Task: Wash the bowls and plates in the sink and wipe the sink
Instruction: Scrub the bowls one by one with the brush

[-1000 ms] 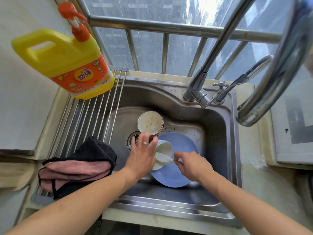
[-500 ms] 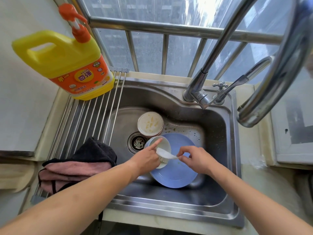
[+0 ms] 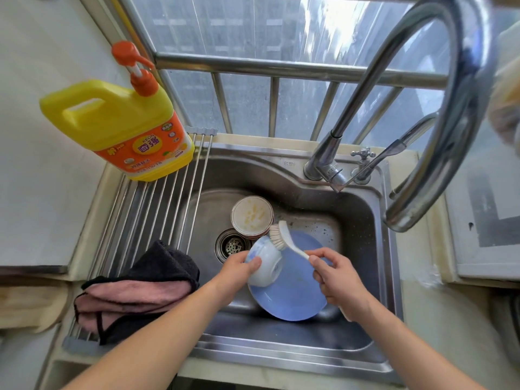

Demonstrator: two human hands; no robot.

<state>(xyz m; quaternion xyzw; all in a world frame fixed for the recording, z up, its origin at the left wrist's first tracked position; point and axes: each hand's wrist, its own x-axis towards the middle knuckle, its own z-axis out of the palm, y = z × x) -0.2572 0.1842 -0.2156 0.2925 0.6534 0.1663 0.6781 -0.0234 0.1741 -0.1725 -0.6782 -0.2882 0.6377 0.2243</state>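
The left hand (image 3: 239,267) gripped a small white ceramic bowl with blue pattern (image 3: 264,263), tilted bottom-up over the round blue plate (image 3: 292,294) lying in the stainless steel sink (image 3: 363,229). The right hand (image 3: 334,274) was closed around the handle of a white plastic dish brush (image 3: 284,239), its bristles touching the bowl's outer side. A stack of cream bowls with food smears (image 3: 252,215) sat beside the drain (image 3: 233,244). A yellow detergent bottle (image 3: 121,128) stood on the steel roll-up rack (image 3: 157,204), near a folded black and pink cloth (image 3: 135,288).

Our left hand (image 3: 239,267) grips the bowl (image 3: 264,263); our right hand (image 3: 336,274) holds the brush (image 3: 284,237), both forearms reaching forward.
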